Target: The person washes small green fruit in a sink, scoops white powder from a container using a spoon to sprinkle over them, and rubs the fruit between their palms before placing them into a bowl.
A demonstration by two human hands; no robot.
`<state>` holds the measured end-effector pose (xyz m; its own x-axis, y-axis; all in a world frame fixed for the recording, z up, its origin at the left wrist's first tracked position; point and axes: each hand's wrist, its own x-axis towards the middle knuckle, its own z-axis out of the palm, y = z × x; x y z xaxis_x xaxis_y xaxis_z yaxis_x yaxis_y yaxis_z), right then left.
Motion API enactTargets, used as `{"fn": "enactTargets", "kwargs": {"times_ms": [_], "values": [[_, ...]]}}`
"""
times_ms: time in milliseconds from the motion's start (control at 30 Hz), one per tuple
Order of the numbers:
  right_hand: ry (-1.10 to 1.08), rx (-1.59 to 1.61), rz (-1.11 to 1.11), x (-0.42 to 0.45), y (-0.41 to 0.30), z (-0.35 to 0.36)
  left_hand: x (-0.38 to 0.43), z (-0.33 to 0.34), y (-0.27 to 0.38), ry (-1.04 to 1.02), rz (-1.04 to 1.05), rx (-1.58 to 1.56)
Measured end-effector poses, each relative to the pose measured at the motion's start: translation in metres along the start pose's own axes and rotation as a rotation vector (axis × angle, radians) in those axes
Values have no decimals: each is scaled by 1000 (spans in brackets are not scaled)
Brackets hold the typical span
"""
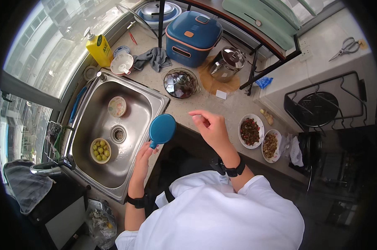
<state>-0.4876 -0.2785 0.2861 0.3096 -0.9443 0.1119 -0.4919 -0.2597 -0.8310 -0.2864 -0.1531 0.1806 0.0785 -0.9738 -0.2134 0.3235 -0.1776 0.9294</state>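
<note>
My left hand grips the short handle of a round, flat-faced blue kitchen item at the sink's right rim. Its exact kind is unclear. My right hand hovers by the counter's front edge, index finger stretched out and thumb slightly apart. Nothing shows in it, and its other fingers are partly hidden. Left of my left hand, the stainless steel sink holds a bowl of green, plum-like fruit. A patterned small bowl sits farther back in the basin, beyond the drain.
Behind the sink stand a yellow pump bottle and a white bowl. A lidded glass pot, blue rice cooker and steel pot occupy the counter. Two food dishes lie right, near a gas hob.
</note>
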Motion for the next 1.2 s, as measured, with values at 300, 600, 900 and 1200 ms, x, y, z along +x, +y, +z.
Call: {"fn": "enactTargets", "kwargs": {"times_ms": [300,600,900,1200], "values": [[332,-29,288,-60,50,-70,111,70,-114,-156,-112,64],[202,27,278,-40,49,-45,137,83,-124,-161,-53,324],[-445,-110,-89,31,-28,89,67,-17,-66,271,-45,244],[-1229,-439,-542,11,10,466,-66,-209,-94,1225,-267,-452]]}}
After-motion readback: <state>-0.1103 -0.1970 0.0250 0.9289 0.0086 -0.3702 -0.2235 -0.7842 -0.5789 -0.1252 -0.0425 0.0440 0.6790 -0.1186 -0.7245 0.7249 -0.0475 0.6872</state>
